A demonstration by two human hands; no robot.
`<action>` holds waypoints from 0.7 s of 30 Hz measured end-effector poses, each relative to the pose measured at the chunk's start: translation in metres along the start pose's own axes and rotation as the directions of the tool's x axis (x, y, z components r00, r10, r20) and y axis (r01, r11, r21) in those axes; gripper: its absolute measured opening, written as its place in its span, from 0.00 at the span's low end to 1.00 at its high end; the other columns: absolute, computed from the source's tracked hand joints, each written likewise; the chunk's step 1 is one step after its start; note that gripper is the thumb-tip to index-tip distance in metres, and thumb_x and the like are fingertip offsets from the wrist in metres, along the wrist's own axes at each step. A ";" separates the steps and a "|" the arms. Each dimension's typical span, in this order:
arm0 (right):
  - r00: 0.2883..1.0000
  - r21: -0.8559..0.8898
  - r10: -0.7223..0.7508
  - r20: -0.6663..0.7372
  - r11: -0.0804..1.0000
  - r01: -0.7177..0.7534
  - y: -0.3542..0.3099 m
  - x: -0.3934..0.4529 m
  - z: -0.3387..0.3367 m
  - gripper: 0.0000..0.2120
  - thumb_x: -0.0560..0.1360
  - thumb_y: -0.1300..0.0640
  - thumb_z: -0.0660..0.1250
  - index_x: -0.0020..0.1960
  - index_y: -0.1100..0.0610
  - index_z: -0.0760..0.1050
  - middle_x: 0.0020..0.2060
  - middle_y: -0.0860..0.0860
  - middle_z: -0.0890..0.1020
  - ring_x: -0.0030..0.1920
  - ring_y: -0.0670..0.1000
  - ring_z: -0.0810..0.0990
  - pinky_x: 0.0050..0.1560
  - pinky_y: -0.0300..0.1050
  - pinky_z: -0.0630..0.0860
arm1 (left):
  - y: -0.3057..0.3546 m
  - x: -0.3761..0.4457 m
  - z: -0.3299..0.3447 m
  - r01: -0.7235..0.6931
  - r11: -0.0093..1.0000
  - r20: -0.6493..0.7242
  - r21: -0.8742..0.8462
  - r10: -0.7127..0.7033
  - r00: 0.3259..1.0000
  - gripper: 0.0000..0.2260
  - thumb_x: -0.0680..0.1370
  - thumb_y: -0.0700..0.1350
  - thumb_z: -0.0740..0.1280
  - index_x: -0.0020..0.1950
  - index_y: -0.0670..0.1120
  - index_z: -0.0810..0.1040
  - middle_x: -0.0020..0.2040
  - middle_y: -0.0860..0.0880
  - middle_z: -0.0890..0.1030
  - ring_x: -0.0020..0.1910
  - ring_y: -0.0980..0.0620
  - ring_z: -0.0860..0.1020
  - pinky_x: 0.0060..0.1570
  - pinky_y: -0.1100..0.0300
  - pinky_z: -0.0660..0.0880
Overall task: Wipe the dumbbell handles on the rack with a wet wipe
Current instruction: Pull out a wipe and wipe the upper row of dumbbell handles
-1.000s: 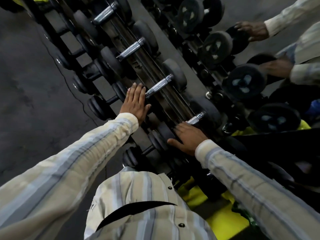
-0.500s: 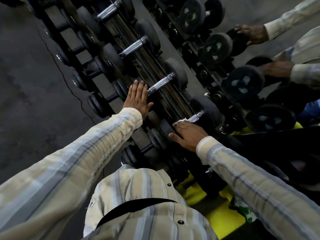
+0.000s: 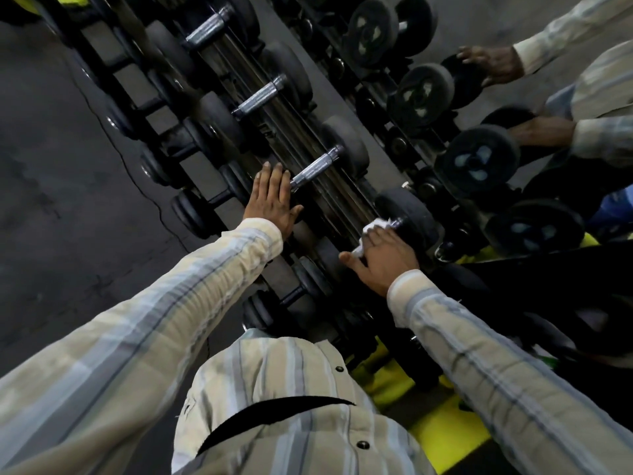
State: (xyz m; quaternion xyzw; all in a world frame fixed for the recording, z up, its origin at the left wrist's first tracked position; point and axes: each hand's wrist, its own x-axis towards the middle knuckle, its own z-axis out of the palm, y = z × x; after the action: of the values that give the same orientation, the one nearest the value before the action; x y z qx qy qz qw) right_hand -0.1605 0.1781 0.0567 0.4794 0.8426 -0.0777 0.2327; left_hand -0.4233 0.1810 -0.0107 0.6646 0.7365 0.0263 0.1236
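Under right hand (image 3: 383, 260), wet wipe (image 3: 374, 225)

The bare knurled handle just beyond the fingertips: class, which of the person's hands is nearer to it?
Left. The left hand lies flat with fingertips at the knurled handle's near end. The right hand presses the wet wipe on the next dumbbell nearer the person.

I count three bare chrome dumbbell handles (image 3: 205, 29) (image 3: 261, 97) (image 3: 317, 169) on my rack (image 3: 274, 32), one white wet wipe (image 3: 371, 226), my two hands (image 3: 272, 200) (image 3: 383, 260), and two more mirrored hands (image 3: 489, 63) (image 3: 543, 132).
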 end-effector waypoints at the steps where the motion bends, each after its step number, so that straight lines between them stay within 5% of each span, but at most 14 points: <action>1: 0.998 0.020 0.060 0.018 0.998 -0.060 -0.001 -0.001 0.001 0.58 0.70 0.24 0.26 0.73 0.63 0.70 0.73 0.60 0.71 0.77 0.57 0.63 0.79 0.51 0.53 | 0.000 0.000 0.000 -0.001 1.000 0.004 -0.001 0.001 1.000 0.36 0.82 0.58 0.60 0.81 0.37 0.54 0.82 0.39 0.53 0.82 0.37 0.47 0.81 0.43 0.43; 6: 0.998 0.186 0.002 0.055 0.983 -0.012 -0.028 -0.017 0.010 0.62 0.67 0.23 0.22 0.76 0.64 0.65 0.77 0.59 0.65 0.80 0.55 0.57 0.80 0.50 0.51 | 0.001 -0.002 -0.002 0.002 1.000 0.006 -0.012 -0.002 1.000 0.36 0.82 0.58 0.60 0.82 0.38 0.53 0.83 0.40 0.51 0.82 0.38 0.45 0.81 0.44 0.42; 12: 0.925 0.325 0.379 0.020 0.873 -0.364 -0.025 -0.012 0.010 0.56 0.71 0.23 0.34 0.80 0.66 0.51 0.81 0.61 0.52 0.82 0.55 0.46 0.80 0.52 0.50 | -0.001 0.000 0.001 -0.005 1.000 0.014 0.004 0.005 1.000 0.36 0.82 0.58 0.59 0.81 0.38 0.54 0.82 0.39 0.52 0.82 0.37 0.46 0.80 0.43 0.42; 15: 0.918 0.435 0.384 0.096 0.813 -0.386 -0.040 -0.011 0.008 0.49 0.78 0.28 0.43 0.80 0.67 0.48 0.81 0.62 0.48 0.81 0.56 0.43 0.80 0.50 0.42 | -0.002 0.001 0.004 -0.020 1.000 -0.007 -0.007 0.020 1.000 0.36 0.81 0.59 0.59 0.81 0.36 0.56 0.82 0.38 0.54 0.81 0.35 0.48 0.80 0.42 0.44; 18: 0.923 0.534 0.349 0.160 0.756 -0.378 -0.056 -0.017 0.006 0.47 0.78 0.29 0.42 0.80 0.67 0.47 0.81 0.62 0.47 0.81 0.56 0.42 0.80 0.50 0.39 | -0.004 0.002 0.007 -0.028 1.000 -0.037 -0.007 0.027 0.999 0.37 0.79 0.61 0.51 0.80 0.36 0.58 0.81 0.37 0.56 0.81 0.34 0.50 0.80 0.40 0.46; 21: 0.870 0.630 0.475 0.133 0.637 -0.445 -0.043 -0.007 -0.005 0.47 0.79 0.29 0.43 0.81 0.66 0.48 0.81 0.62 0.46 0.81 0.56 0.42 0.81 0.52 0.41 | -0.002 0.001 0.007 -0.030 1.000 -0.048 -0.007 0.030 0.998 0.37 0.80 0.61 0.50 0.80 0.36 0.58 0.81 0.37 0.56 0.81 0.34 0.50 0.80 0.40 0.46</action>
State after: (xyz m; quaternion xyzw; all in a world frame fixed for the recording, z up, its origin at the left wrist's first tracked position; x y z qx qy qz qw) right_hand -0.1957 0.1519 0.0600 0.7291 0.6189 -0.2883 0.0475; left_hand -0.4237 0.1806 -0.0179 0.6742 0.7291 0.0469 0.1079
